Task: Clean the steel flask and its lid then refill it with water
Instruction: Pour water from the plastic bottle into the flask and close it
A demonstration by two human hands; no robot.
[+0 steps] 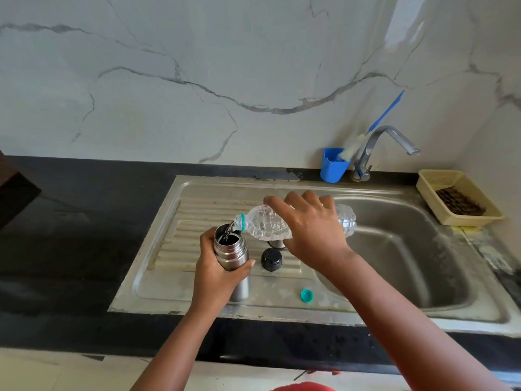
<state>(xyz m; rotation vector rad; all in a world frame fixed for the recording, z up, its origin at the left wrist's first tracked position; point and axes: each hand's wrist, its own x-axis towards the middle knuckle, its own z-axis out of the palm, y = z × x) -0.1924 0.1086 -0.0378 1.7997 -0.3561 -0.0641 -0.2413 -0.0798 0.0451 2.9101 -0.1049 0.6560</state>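
Note:
My left hand [215, 273] grips the open steel flask [231, 253], which stands upright on the ribbed drainboard [197, 215] of the sink. My right hand [311, 228] holds a clear plastic water bottle [260, 221] tipped on its side. The bottle's mouth is at the flask's opening and water runs into it. The flask's black inner lid [271, 259] lies on the drainboard just right of the flask. A steel cap [276, 244] sits behind it, mostly hidden by the bottle. The bottle's teal cap [306, 295] lies near the drainboard's front edge.
The sink basin [394, 249] lies to the right, with a bent steel tap [377, 148] behind it. A blue cup [334, 165] with a blue-handled brush stands beside the tap. A yellow basket [439, 182] holding a dark scrubber sits at the far right. Black counter [70, 235] extends left.

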